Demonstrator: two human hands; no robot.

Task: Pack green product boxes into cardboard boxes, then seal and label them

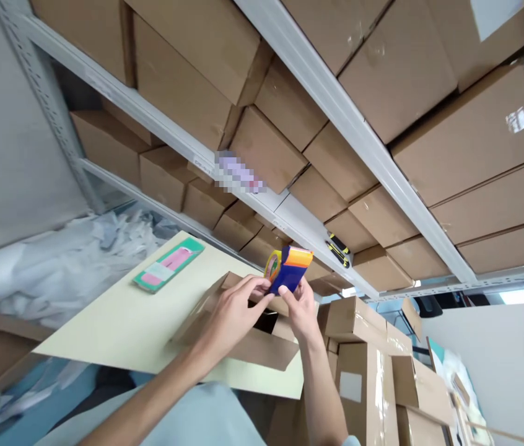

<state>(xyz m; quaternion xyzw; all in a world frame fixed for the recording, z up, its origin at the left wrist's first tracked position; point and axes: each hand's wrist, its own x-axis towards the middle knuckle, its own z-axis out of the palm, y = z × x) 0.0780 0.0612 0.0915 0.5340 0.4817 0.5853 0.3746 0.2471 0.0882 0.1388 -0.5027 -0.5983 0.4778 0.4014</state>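
Pale-blue clothing (201, 415) fronts the desk (113, 310); left hand (238, 305) pinching and right hand (302, 314) gripping a blue-and-orange tape dispenser (293, 272) (yellow roll (267, 266) at its side) above a cardboard box (266, 350), open and apparently not yet taped.

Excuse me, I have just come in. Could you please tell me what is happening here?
A person's right hand grips a blue-and-orange item, with the left hand at its lower edge. A yellow ring shows beside it. Below is an open cardboard box on a pale table, where a green-and-pink packet also lies.
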